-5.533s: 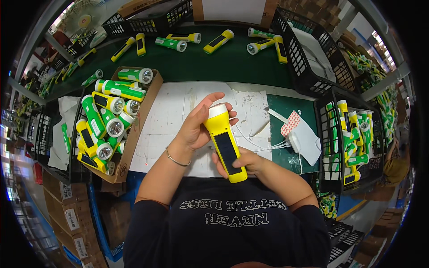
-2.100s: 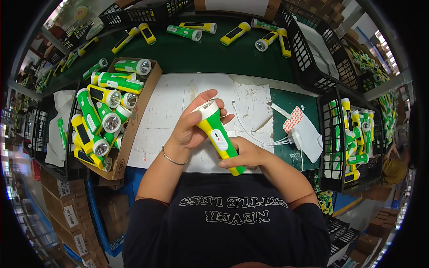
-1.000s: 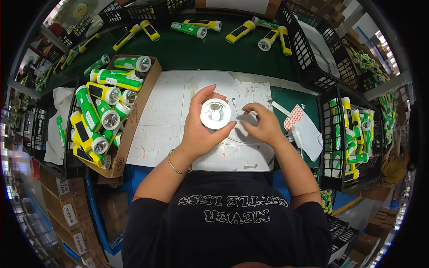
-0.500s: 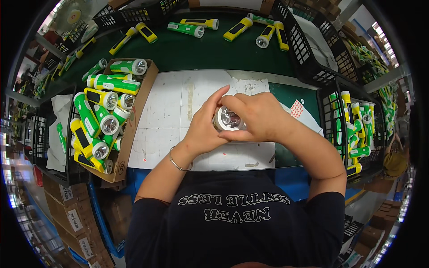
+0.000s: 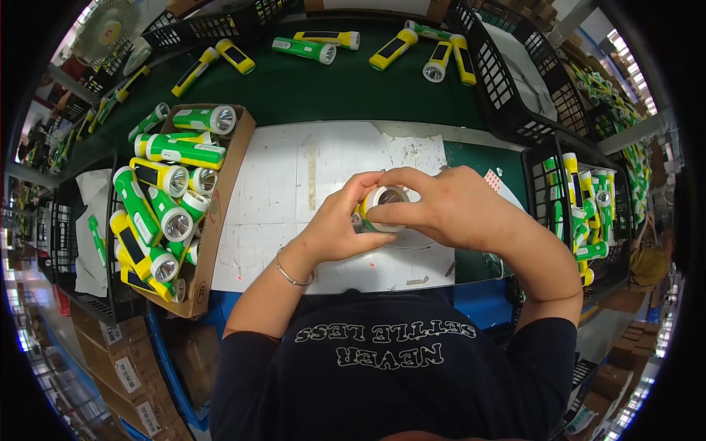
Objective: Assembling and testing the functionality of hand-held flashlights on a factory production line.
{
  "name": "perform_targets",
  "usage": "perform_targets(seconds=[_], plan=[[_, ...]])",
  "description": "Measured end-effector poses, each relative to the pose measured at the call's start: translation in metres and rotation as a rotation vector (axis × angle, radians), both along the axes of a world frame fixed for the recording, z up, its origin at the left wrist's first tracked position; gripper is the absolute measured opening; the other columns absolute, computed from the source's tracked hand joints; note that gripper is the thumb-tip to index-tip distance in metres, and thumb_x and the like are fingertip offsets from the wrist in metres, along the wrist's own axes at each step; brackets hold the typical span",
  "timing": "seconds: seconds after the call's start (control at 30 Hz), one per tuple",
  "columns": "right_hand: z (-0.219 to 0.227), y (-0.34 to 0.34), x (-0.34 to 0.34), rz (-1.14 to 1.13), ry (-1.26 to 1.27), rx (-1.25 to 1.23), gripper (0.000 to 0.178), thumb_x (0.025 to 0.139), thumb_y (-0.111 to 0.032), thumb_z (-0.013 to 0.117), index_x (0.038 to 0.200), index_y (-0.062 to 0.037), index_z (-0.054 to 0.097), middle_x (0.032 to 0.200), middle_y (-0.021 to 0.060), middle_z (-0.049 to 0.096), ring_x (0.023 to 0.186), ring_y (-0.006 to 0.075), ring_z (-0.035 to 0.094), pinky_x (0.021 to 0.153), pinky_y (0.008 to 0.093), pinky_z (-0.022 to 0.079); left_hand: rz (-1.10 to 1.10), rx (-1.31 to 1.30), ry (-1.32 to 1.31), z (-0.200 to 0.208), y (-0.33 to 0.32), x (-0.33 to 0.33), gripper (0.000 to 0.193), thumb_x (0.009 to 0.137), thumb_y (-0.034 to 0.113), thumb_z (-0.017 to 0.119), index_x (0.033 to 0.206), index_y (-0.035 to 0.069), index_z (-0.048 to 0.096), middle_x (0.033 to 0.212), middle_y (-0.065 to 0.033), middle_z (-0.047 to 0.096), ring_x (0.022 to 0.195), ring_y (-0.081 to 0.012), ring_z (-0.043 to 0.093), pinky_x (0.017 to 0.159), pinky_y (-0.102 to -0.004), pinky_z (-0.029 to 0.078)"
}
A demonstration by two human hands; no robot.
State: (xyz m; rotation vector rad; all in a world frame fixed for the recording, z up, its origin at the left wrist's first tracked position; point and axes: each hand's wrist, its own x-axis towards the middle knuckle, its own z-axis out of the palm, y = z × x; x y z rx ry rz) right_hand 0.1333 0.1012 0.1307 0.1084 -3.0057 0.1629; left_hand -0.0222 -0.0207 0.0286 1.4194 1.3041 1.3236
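Observation:
Over the white work sheet, a flashlight (image 5: 391, 196) is held between both hands, its white-rimmed clear lens facing up and yellow and green showing below the rim. My left hand (image 5: 340, 224) is closed round its body from the left. The fingers and thumb of my right hand (image 5: 450, 204) grip the rim of the lens head from the right. Beside the left palm a small shiny round part (image 5: 357, 221) shows, too covered to name. Most of the flashlight's body is hidden by the hands.
At left, a cardboard box (image 5: 234, 165) holds several green and yellow flashlights. Black crates stand at left (image 5: 112, 242) and right (image 5: 535, 192), the right one with flashlights. More flashlights lie on the green bench (image 5: 353, 92) behind. A red-dotted sticker sheet (image 5: 493, 178) lies beyond my right forearm.
Both hands and the flashlight have come slightly nearer to me. The flashlight head has tilted, so its yellow and green side now shows. My right fingers have shifted over the rim.

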Motion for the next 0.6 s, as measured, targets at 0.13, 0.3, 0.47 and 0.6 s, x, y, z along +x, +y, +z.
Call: perform_targets(seconds=[0.13, 0.3, 0.47, 0.6], plan=[[-0.003, 0.006, 0.0, -0.025, 0.004, -0.091, 0.04, 0.067, -0.01, 0.068, 0.1, -0.0308, 0.062, 0.112, -0.0014, 0.056, 0.054, 0.0176, 0.058, 0.048, 0.0275, 0.047, -0.014, -0.001, 0.027, 0.006, 0.002, -0.003, 0.071, 0.068, 0.019, 0.078, 0.125, 0.001, 0.04, 0.114, -0.015, 0.057, 0.107, -0.0241, 0.056, 0.092, -0.0317, 0.043], [0.018, 0.027, 0.002, -0.086, 0.113, -0.105, 0.042, 0.065, -0.005, 0.07, 0.099, -0.0268, 0.063, 0.114, 0.0003, 0.056, 0.062, 0.0177, 0.061, 0.052, 0.0274, 0.049, 0.027, -0.007, -0.146, -0.001, -0.001, -0.015, 0.056, 0.071, 0.011, 0.07, 0.12, 0.003, 0.043, 0.111, -0.011, 0.057, 0.103, -0.0183, 0.056, 0.091, -0.0305, 0.044], [-0.067, 0.08, 0.021, -0.382, -0.236, -0.101, 0.052, 0.067, -0.007, 0.07, 0.113, -0.0281, 0.055, 0.117, 0.003, 0.054, 0.082, 0.0254, 0.064, 0.065, 0.0364, 0.052, 0.007, 0.108, -0.343, -0.009, 0.003, -0.013, 0.056, 0.07, 0.008, 0.064, 0.12, 0.003, 0.04, 0.114, -0.0138, 0.056, 0.11, -0.0229, 0.054, 0.096, -0.0345, 0.043], [-0.11, 0.086, 0.034, -0.472, -0.303, -0.201, 0.055, 0.066, -0.01, 0.072, 0.114, -0.0271, 0.054, 0.116, 0.0037, 0.054, 0.087, 0.0276, 0.062, 0.069, 0.0383, 0.052, -0.003, 0.026, -0.346, -0.009, 0.004, -0.016, 0.059, 0.069, 0.019, 0.065, 0.119, 0.004, 0.039, 0.11, -0.0141, 0.055, 0.105, -0.0228, 0.056, 0.093, -0.0358, 0.045]])
